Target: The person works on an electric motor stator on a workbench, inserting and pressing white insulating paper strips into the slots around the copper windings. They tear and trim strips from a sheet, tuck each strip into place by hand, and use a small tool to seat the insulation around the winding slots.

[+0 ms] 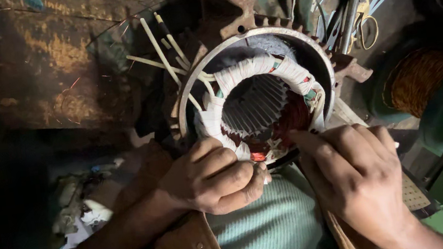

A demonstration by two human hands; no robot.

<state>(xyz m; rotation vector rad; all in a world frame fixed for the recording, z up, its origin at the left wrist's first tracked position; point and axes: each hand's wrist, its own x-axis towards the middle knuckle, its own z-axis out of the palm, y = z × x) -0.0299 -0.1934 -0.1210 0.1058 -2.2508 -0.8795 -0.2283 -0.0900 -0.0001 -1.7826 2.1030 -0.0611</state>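
Nearest the camera, the left hand is curling into a clenched fist at the lower rim of the motor stator, its fingertips pinching something at the winding that I cannot make out. The right hand is resting just beside it, fingers bent and reaching toward the same spot, touching the near edge of the coil; whether it is grasping anything I cannot tell. Between the two hands a small patch of bare copper wire is showing.

The stator is lying against the person's lap, its bore facing up toward the camera, so its long axis is running roughly along the line of sight. White tape binding is wrapping most of the winding ring, with the slotted iron core showing inside.

The metal housing rim is closing the ring in tightly on all sides. Pale insulating sticks are crowding its upper left edge. Farther off on the right, a spool of copper wire is sitting near, and scissors with other tools are lying beyond the top edge.
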